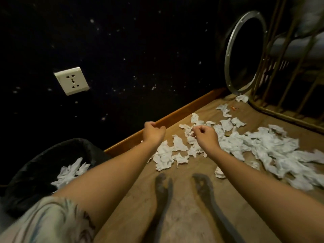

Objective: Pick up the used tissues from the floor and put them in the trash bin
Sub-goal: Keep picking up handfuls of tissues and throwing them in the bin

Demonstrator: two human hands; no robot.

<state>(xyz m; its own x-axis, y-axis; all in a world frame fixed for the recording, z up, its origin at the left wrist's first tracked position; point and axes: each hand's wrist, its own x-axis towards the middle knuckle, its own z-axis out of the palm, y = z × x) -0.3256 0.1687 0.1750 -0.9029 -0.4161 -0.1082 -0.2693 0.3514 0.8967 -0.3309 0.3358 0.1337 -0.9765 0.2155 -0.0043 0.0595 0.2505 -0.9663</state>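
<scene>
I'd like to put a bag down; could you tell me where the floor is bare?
Bare floor lies in front of the tissues, between the forearms, right of the bin. A thin strip runs along the baseboard. Tissues crowd the middle and right, up to the metal rack.
</scene>
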